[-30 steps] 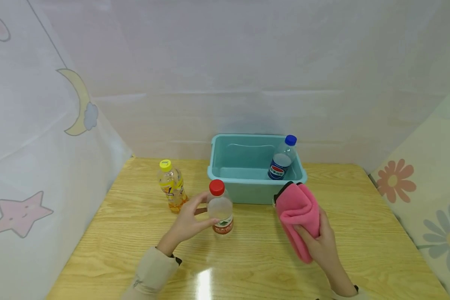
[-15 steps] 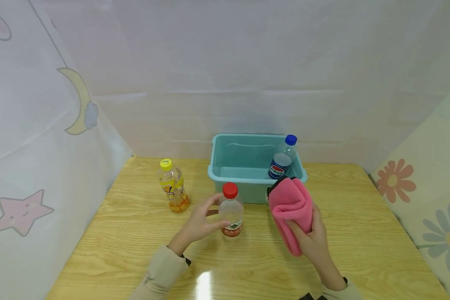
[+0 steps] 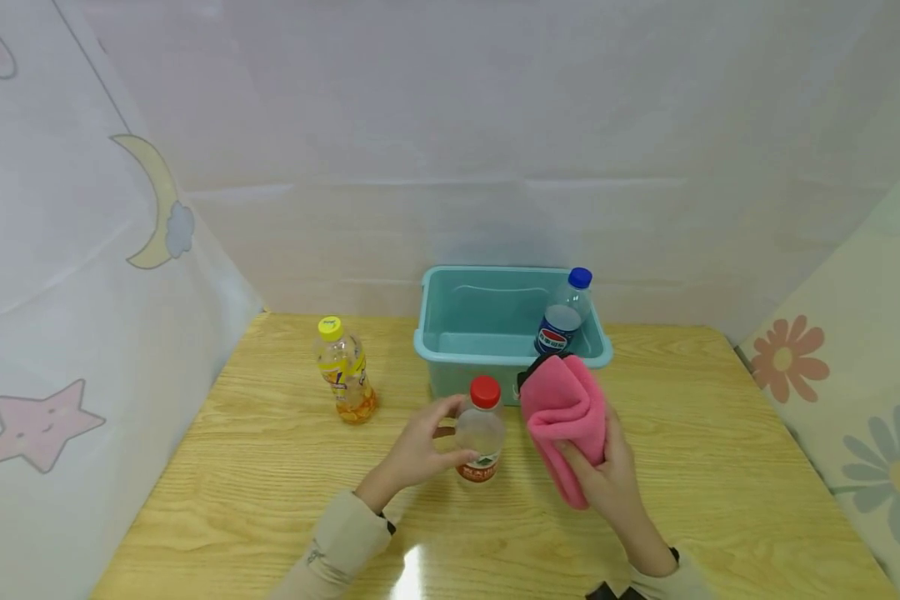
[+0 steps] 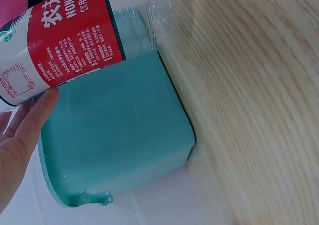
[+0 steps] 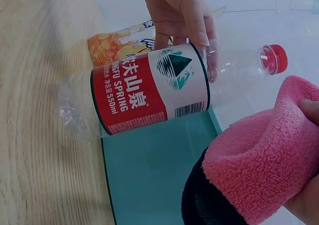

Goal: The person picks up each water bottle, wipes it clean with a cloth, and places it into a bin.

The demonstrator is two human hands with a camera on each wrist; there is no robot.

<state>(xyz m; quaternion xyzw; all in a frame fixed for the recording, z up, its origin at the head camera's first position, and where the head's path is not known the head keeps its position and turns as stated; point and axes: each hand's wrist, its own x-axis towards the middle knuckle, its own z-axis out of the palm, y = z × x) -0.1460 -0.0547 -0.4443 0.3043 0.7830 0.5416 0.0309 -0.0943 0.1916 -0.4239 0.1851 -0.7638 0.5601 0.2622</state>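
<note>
My left hand (image 3: 422, 447) holds a clear plastic water bottle (image 3: 480, 442) with a red cap, thumb on one side and fingers on the other. The bottle's red and white label (image 5: 149, 88) faces the right wrist camera. Whether its base touches the table, I cannot tell. Close by on the right, my right hand (image 3: 611, 479) grips a folded pink fleece cloth (image 3: 565, 408) with a black edge. A small gap lies between cloth and bottle. In the left wrist view the fingers (image 4: 35, 115) lie against the label.
Behind both hands stands a teal bin (image 3: 487, 361). A bottle with a blue cap (image 3: 562, 321) leans in its right end. To the left, a yellow-capped bottle (image 3: 347, 375) stands upright on the wooden table (image 3: 255, 483). A printed cloth wall surrounds the table.
The red-capped water bottle has moved right and a little nearer to me in my left hand. My right hand has brought the pink cloth leftward, closer to it.
</note>
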